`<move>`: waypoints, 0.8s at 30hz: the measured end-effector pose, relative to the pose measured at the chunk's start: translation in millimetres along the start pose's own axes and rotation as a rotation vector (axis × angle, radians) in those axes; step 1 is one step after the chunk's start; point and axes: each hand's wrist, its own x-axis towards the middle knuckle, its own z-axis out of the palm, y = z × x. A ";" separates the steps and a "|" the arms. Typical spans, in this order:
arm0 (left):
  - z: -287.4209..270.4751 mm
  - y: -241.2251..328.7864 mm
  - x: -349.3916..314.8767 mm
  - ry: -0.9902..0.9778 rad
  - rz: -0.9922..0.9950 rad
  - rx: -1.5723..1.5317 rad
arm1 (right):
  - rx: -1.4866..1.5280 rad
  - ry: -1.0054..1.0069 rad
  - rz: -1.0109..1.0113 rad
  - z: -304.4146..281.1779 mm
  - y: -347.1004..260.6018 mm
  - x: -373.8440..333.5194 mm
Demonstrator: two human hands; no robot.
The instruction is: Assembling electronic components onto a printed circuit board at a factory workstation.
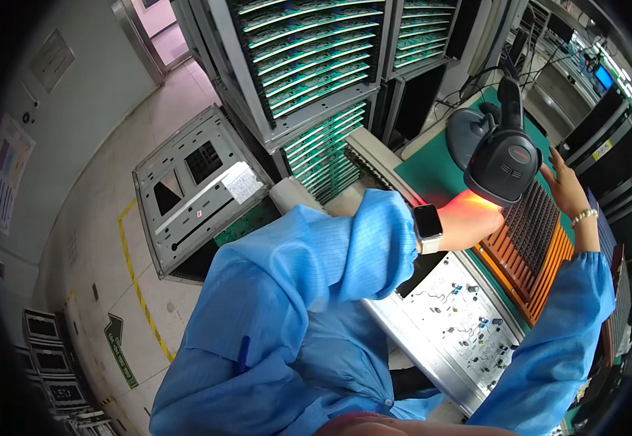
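Observation:
A black barcode scanner [503,167] on a stand hangs over the bench and throws red light onto my left hand [470,219]. That hand reaches in under the scanner head, at the near left corner of an orange ribbed tray [492,256]. Its fingers are mostly hidden, so its grip does not show. Rows of small dark parts [530,225] fill the middle of the tray. Beside the tray's far right side, my right hand [567,189] is open, with fingers stretched out and apart. I see nothing held in it.
A green mat [428,171] covers the bench. Nearer me, a pale metal tray [450,309] holds scattered small electronic parts. Racks of green circuit boards [316,58] stand ahead. To the left is a grey metal case [196,185], with yellow tape [138,280] on the floor.

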 end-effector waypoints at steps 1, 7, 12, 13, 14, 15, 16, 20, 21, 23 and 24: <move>2.8 -0.7 3.2 -0.035 -0.117 -0.247 | -0.010 -0.003 0.029 -9.2 -3.4 -4.8; 34.6 -11.5 7.8 0.289 0.029 -0.175 | 0.014 0.001 -0.033 -38.2 -14.3 -34.5; 63.2 -23.1 12.4 0.285 0.031 -0.159 | -0.060 -0.052 -0.012 -58.2 -41.8 -76.4; 53.1 -17.9 11.9 0.224 -0.016 -0.153 | -0.072 -0.094 0.025 -62.1 -53.7 -85.3; 43.1 -13.7 7.2 0.152 0.051 0.119 | -0.084 -0.123 0.025 -63.7 -60.6 -93.1; 40.5 -13.9 5.5 0.160 0.040 0.125 | -0.087 -0.126 0.011 -65.8 -70.9 -101.9; 42.1 -14.6 5.9 0.176 -0.018 -0.048 | -0.165 -0.120 -0.015 -66.1 -80.1 -112.4; 45.5 -7.0 12.7 0.241 -0.094 -0.329 | -0.309 -0.095 -0.084 -65.9 -105.0 -166.7; 39.6 -1.6 12.8 0.295 -0.045 -0.280 | -0.304 -0.095 -0.083 -65.2 -110.0 -180.9; 9.3 10.2 5.9 0.136 -0.012 -0.207 | -0.357 -0.163 -0.023 -62.2 -118.7 -205.3; 0.7 13.7 1.3 -0.019 0.025 -0.137 | -0.330 -0.171 -0.025 -59.6 -120.9 -216.3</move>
